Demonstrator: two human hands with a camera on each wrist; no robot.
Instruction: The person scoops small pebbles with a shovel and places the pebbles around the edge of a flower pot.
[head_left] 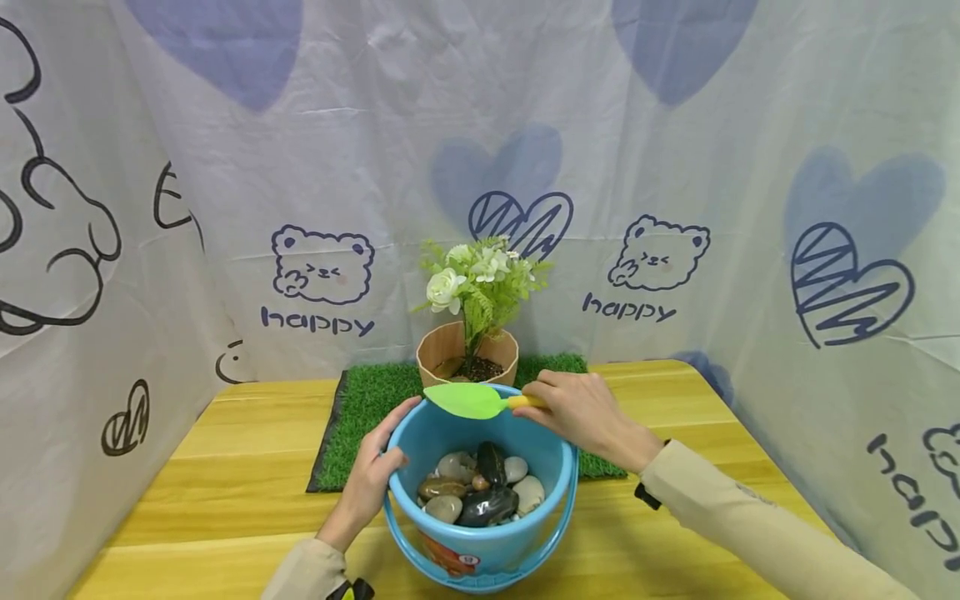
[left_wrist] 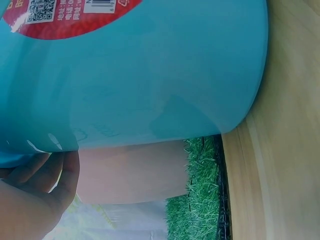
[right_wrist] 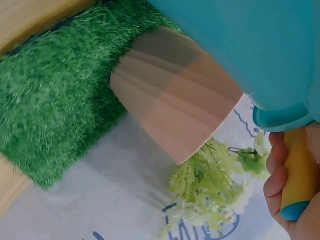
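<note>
A blue bucket stands at the near side of the table with several smooth stones inside, dark, brown and pale. My left hand grips its left rim, thumb over the edge and fingers on the outer wall; the left wrist view shows those fingers against the blue plastic. Above the far rim, my right hand holds a small trowel with a green blade, pointing left. Its yellow handle, with a blue end, lies in the curled fingers in the right wrist view.
Behind the bucket, a flower pot with white flowers, leaves and dark soil stands on a green grass mat. The wooden table is enclosed by printed white curtains at the back and sides.
</note>
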